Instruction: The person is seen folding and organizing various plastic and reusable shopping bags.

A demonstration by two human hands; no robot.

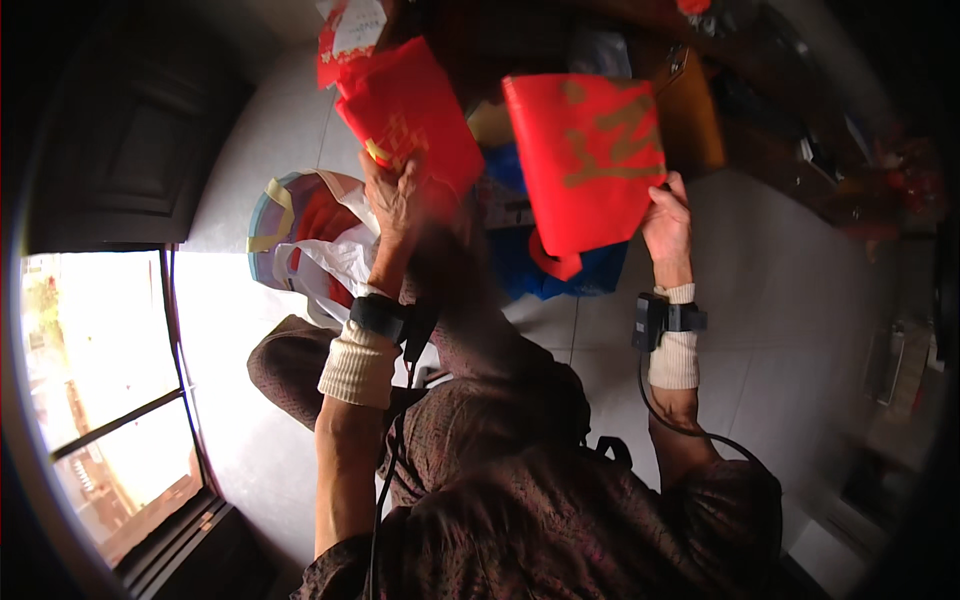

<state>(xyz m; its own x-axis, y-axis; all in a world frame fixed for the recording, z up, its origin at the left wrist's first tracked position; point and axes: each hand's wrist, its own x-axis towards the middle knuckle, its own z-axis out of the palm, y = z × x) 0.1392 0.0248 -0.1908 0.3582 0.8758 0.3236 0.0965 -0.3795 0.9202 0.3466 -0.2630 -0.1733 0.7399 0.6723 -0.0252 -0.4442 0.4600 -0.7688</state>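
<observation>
My left hand (pixel 392 198) is closed on the lower edge of a red bag (pixel 415 105) with a small gold print, which tilts up and away from me. To the right, my right hand (pixel 668 222) grips the side edge of a second red bag (pixel 585 165), flat and marked with large gold lettering. A strap-like red loop hangs from that bag's lower end. Both bags are held up over the floor, apart from each other. Beyond the left bag shows a red and white printed piece (pixel 350 40); what supports it is hidden.
Left of my leg stands a round pastel tub (pixel 265 225) with white plastic and red material in it. A blue bag (pixel 590 272) lies behind the right red bag. Dark wooden furniture (pixel 690 110) lines the far right, and a bright window (pixel 110 340) is at the left.
</observation>
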